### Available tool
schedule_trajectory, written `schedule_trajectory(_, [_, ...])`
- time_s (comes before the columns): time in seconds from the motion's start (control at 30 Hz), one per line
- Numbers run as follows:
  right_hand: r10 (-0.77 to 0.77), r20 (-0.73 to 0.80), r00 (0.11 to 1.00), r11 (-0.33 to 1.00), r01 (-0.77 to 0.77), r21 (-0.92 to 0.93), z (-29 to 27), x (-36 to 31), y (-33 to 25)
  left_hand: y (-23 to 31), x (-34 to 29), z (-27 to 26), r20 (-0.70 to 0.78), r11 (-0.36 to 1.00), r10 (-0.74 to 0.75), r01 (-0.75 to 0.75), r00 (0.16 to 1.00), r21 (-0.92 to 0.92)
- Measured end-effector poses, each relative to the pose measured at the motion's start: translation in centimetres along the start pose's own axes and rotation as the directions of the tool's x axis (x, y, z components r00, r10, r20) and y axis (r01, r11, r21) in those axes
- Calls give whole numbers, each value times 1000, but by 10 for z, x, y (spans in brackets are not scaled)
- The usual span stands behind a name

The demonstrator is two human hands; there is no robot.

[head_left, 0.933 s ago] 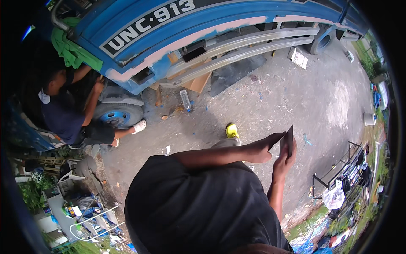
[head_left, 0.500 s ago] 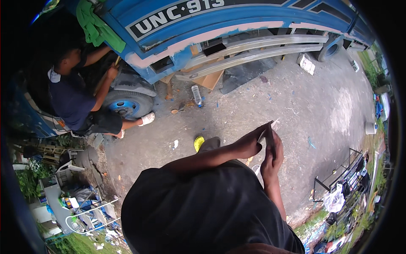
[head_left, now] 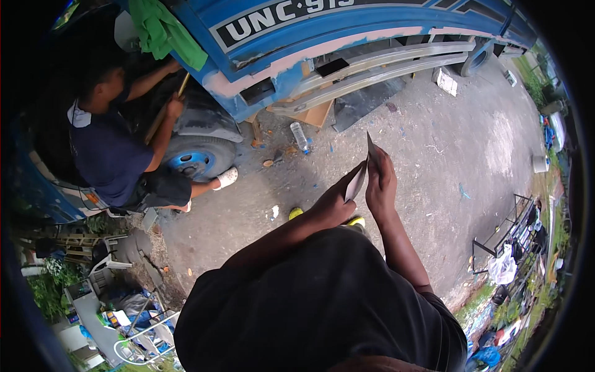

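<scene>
Out in front of my body, both hands hold a creased sheet that looks like sandpaper, dark grey on one face and pale on the other. My left hand pinches its lower left part, where the pale face shows. Against the right part lies my right hand, fingers closed on the sheet, whose dark upper corner sticks up past the fingertips. My fingertips are partly hidden behind the sheet. Below my hands, yellow shoes show on the concrete ground.
A blue truck with metal side rails spans the far side. At left, a co-worker sits by the front wheel, gripping a stick. A plastic bottle lies ahead; a metal frame stands at right.
My hands have moved left and farther out, and the sheet has turned so that more of its pale face shows. I have walked a little; both yellow shoes are now visible.
</scene>
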State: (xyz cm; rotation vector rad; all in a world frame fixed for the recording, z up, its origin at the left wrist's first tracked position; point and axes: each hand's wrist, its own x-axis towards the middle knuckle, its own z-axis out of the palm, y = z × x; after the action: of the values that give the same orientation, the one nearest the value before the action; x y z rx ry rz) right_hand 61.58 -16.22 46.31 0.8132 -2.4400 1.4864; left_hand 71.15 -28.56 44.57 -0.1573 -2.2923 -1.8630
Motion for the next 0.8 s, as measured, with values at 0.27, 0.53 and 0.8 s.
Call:
schedule_trajectory(0.27, [584, 93, 806, 581, -496, 645, 38, 13, -23, -25, -48, -133, 11, 972, -210, 208, 978, 107])
schedule_trajectory(0.53, [516, -116, 849, 804, -433, 407, 99, 32, -6, 23, -52, -158, 13, 879, 125, -117, 992, 462])
schedule_trajectory(0.8, [514, 271, 814, 738, -580, 345, 136, -72, -47, -7, -39, -175, -335, 990, -93, 124, 938, 71])
